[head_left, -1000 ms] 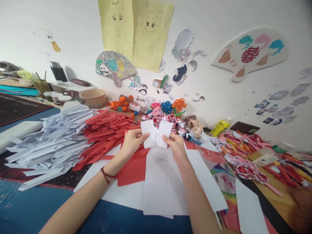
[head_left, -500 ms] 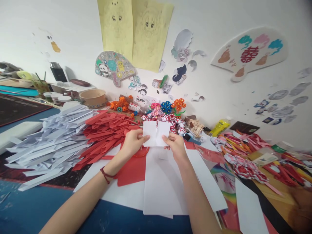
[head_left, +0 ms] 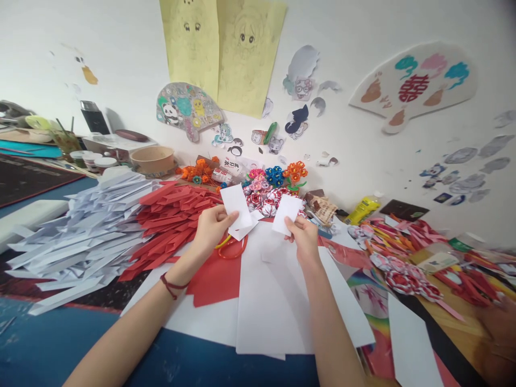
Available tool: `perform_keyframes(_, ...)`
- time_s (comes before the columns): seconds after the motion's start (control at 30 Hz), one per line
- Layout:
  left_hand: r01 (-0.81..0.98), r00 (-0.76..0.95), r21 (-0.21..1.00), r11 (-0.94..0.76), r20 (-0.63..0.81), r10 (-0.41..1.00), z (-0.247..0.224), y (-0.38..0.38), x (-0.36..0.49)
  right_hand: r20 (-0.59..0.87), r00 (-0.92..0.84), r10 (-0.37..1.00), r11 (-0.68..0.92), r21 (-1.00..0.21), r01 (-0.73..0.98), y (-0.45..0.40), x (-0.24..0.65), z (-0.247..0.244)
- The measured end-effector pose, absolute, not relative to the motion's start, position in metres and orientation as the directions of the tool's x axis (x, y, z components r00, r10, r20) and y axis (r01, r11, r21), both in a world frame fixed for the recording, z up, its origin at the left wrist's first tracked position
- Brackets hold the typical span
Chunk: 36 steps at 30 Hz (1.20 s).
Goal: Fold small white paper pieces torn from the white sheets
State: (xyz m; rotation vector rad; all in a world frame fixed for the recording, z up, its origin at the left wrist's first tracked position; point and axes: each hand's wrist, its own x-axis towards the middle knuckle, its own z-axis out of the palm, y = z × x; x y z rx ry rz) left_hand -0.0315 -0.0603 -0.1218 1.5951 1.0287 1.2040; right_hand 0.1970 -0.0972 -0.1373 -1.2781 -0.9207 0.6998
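Paper slip (head_left: 234, 200) sat pinched in my left hand (head_left: 212, 228), second slip (head_left: 287, 206) in my right hand (head_left: 305, 235), both above the sheet (head_left: 276, 306). Light, easily creased, I judged; edges seemed the best hold.

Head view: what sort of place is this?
Likely a papercraft workspace, home or studio unclear: heaped white strips, heaped red strips, and yellow drawing sheets on the wall.

Soft light casts faint wall (head_left: 330, 27) shadows; outer edges look stretched.
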Motion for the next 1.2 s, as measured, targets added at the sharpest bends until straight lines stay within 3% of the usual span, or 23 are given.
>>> perform_keyframes(0.17, 0.256, 0.298, 0.901, -0.352, 0.273, 0.915, -0.130, -0.062, -0.023, 0.170, 0.177, 0.969, 0.156, -0.983, 0.094, -0.100, 0.176, -0.141)
perform_keyframes(0.33, 0.392, 0.351, 0.820, -0.417, 0.286, 0.892, -0.133, -0.064, -0.019, 0.191, -0.052, 0.980, 0.193, -0.980, 0.052, -0.105, 0.157, -0.138)
perform_keyframes(0.43, 0.407, 0.345, 0.800, -0.442, 0.313, 0.885, -0.129, -0.063, -0.022, 0.188, 0.007, 0.982, 0.186, -0.977, 0.101, -0.105, 0.165, -0.135)
perform_keyframes(0.5, 0.536, 0.268, 0.714, -0.450, 0.362, 0.893, -0.126, -0.061, -0.026, 0.164, 0.167, 0.972, 0.137, -0.977, 0.166, -0.102, 0.178, -0.137)
perform_keyframes(0.57, 0.710, 0.195, 0.576, -0.405, 0.392, 0.899, -0.123, -0.060, -0.029, 0.137, 0.329, 0.934, 0.029, -0.950, 0.312, -0.098, 0.192, -0.142)
perform_keyframes(0.63, 0.831, 0.141, 0.443, -0.336, 0.417, 0.898, -0.121, -0.060, -0.031, 0.199, 0.415, 0.888, -0.073, -0.828, 0.555, -0.094, 0.202, -0.151)
perform_keyframes(0.7, 0.894, 0.117, 0.339, -0.291, 0.451, 0.885, -0.121, -0.061, -0.031, 0.278, 0.403, 0.872, -0.140, -0.648, 0.749, -0.090, 0.207, -0.161)
perform_keyframes(0.8, 0.931, 0.162, 0.224, -0.288, 0.453, 0.877, -0.124, -0.064, -0.029, 0.356, 0.257, 0.898, -0.067, -0.466, 0.882, -0.086, 0.205, -0.174)
perform_keyframes(1.0, 0.859, 0.396, 0.154, -0.489, 0.405, 0.824, -0.131, -0.069, -0.022, 0.411, 0.150, 0.899, 0.010, -0.362, 0.932, -0.080, 0.202, -0.184)
perform_keyframes(1.2, 0.812, 0.502, 0.137, -0.567, 0.331, 0.799, -0.136, -0.071, -0.018, 0.453, 0.176, 0.874, -0.042, -0.290, 0.956, -0.076, 0.203, -0.187)
